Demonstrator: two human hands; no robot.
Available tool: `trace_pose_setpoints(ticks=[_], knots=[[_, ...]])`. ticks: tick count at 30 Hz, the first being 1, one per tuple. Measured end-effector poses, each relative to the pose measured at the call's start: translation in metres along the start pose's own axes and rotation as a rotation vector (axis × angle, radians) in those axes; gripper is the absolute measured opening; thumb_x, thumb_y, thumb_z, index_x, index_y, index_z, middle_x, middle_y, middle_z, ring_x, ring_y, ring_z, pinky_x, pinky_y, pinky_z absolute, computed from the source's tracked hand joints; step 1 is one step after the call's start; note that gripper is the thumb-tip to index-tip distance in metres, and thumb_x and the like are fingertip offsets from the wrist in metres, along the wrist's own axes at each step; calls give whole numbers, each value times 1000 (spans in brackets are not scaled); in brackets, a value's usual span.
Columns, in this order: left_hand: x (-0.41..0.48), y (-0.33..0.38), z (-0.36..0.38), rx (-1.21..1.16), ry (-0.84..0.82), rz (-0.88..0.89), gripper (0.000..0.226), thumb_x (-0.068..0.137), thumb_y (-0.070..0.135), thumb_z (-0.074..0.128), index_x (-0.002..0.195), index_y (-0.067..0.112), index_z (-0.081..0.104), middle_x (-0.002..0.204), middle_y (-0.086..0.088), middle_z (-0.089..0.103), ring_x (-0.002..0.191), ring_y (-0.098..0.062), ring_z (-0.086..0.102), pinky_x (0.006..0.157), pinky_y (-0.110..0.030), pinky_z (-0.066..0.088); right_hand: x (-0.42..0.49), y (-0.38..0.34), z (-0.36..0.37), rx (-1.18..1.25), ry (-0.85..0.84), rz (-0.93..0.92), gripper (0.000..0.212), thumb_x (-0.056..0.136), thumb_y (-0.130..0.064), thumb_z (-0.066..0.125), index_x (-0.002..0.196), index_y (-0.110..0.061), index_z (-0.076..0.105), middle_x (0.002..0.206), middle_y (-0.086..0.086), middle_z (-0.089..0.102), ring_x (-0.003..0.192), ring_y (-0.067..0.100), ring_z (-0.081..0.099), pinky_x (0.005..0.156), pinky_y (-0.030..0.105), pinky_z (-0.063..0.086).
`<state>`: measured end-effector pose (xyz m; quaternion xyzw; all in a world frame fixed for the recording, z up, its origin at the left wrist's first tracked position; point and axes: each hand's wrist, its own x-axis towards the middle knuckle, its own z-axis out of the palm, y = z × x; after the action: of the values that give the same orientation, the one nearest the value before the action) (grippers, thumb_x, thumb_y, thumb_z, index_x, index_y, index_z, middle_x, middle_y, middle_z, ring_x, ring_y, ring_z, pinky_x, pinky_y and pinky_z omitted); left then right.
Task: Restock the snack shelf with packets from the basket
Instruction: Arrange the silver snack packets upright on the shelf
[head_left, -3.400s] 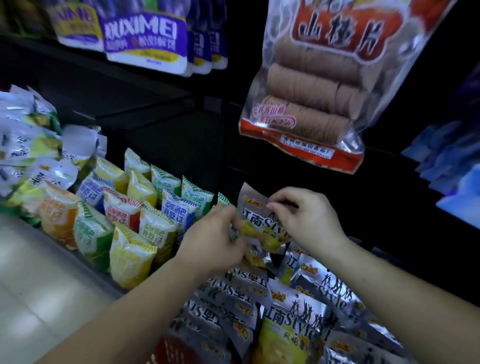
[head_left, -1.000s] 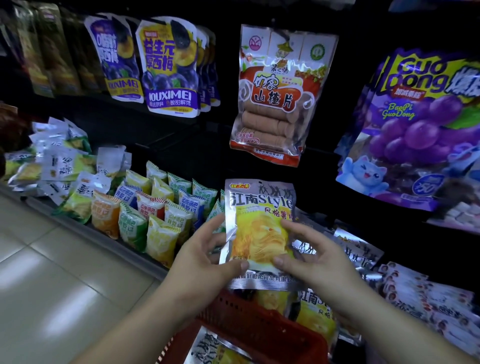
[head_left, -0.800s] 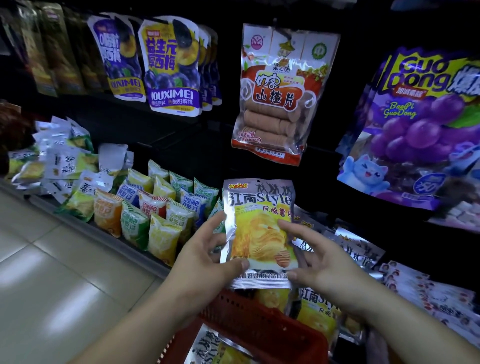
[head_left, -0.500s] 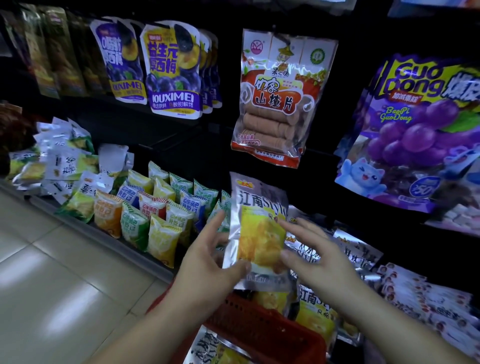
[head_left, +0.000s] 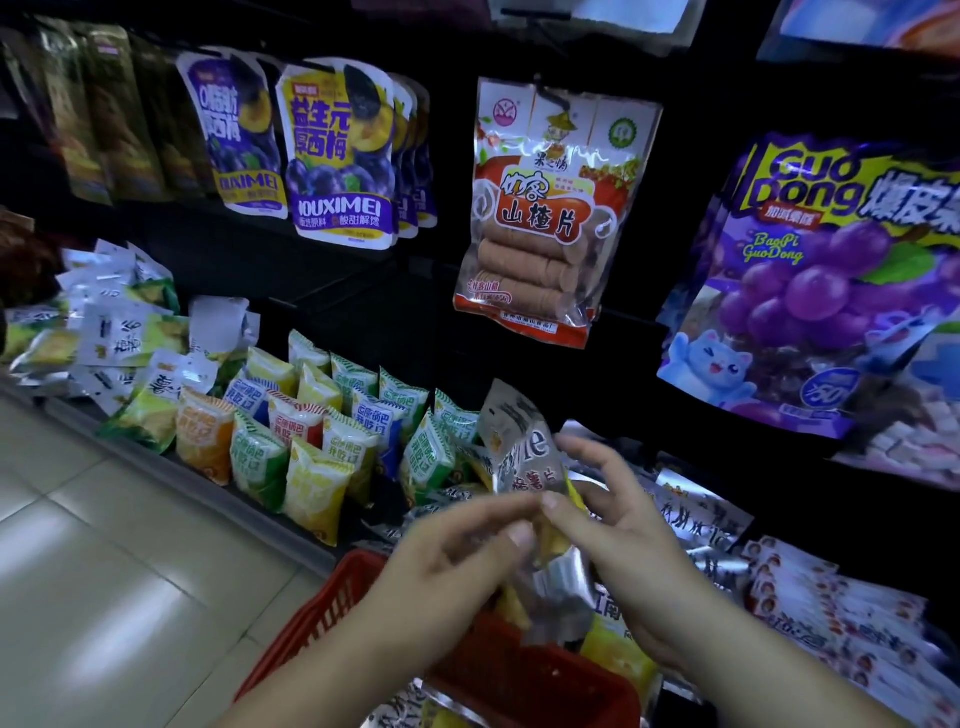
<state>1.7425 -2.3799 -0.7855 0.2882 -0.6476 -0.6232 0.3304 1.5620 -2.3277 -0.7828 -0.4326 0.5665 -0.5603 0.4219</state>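
Note:
A silver and yellow chip packet (head_left: 524, 467) is turned nearly edge-on between my hands, above the red basket (head_left: 524, 675). My left hand (head_left: 447, 566) pinches its lower part with thumb and fingers. My right hand (head_left: 618, 525) holds its right side with the thumb on the front, its other fingers spread behind. More packets of the same kind lie in the basket and on the low shelf (head_left: 696, 514) behind my hands.
Small colourful snack packs (head_left: 311, 441) stand in rows on the low shelf to the left. Purple plum bags (head_left: 337, 156), a hawthorn slice bag (head_left: 550, 208) and a large grape bag (head_left: 831, 280) hang above. Tiled floor (head_left: 104, 571) lies left.
The packet has turned from facing me to nearly edge-on and tilted toward the shelf. Both hands shifted their grip closer together on its lower part.

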Motion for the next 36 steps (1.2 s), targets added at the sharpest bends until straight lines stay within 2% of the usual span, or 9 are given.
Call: trace_pose_setpoints(ticks=[5, 9, 16, 19, 23, 25, 30, 34, 36], knots=[[10, -10, -20, -56, 303, -106, 31, 90, 12, 76, 112, 31, 65, 101, 21, 74, 91, 7, 69, 71, -12, 55, 0, 0, -7, -13, -2, 41, 41, 102, -2, 54, 128, -35, 55, 82, -9, 77, 70, 4, 67, 64, 13, 50], [13, -13, -27, -129, 298, -125, 37, 87, 3, 78, 107, 33, 68, 107, -3, 76, 97, -28, 74, 83, -42, 62, 0, 2, -3, -44, 16, 42, 44, 101, -3, 59, 126, -38, 54, 105, 0, 78, 88, 22, 76, 76, 35, 63], [10, -19, -25, -59, 291, -127, 75, 81, 13, 86, 138, 46, 52, 130, 0, 63, 99, -22, 74, 82, -39, 63, -1, 9, -4, -77, 91, -18, 54, 92, -9, 75, 123, -50, 60, 111, 5, 72, 86, 43, 73, 70, 64, 59], [10, -13, -23, -63, 269, -87, 58, 88, 12, 79, 134, 38, 57, 110, 7, 71, 89, -11, 75, 74, -21, 60, -1, 11, -6, -90, 91, 50, 45, 87, -18, 81, 117, -46, 65, 113, 6, 69, 81, 47, 71, 62, 61, 61], [17, -11, -37, -50, 260, -35, 24, 93, 17, 73, 113, 29, 72, 64, 1, 53, 66, -19, 50, 71, -32, 43, 1, 14, -12, -137, 58, 78, 41, 84, -22, 83, 114, -47, 67, 130, 3, 65, 82, 24, 76, 68, 42, 63], [17, -9, -42, -51, 204, -35, 25, 92, 22, 74, 112, 36, 73, 70, -11, 52, 72, -24, 48, 78, -37, 46, 0, 12, -11, -144, 40, 68, 42, 86, -20, 82, 114, -48, 67, 140, -8, 57, 92, 16, 75, 67, 35, 63], [16, -9, -43, 95, 210, -20, 68, 93, 6, 73, 144, 45, 51, 127, 2, 66, 91, -22, 75, 94, -42, 60, 4, 11, -15, -159, 33, 47, 46, 85, -18, 84, 116, -49, 68, 141, -18, 57, 138, 6, 46, 116, 42, 41], [10, -8, -41, 125, 192, 18, 73, 94, 16, 72, 145, 57, 40, 129, 4, 65, 101, -16, 72, 92, -37, 59, 6, 14, -14, -59, 114, 14, 40, 91, -12, 78, 117, -40, 68, 117, -13, 65, 95, -13, 66, 73, 23, 63], [3, -5, -31, 124, 74, 3, 76, 94, 15, 71, 148, 54, 35, 118, 9, 71, 97, -12, 74, 85, -28, 60, 10, 21, -15, -42, 216, 4, 38, 92, -17, 77, 118, -42, 67, 115, -9, 67, 82, 2, 72, 67, 28, 62]])
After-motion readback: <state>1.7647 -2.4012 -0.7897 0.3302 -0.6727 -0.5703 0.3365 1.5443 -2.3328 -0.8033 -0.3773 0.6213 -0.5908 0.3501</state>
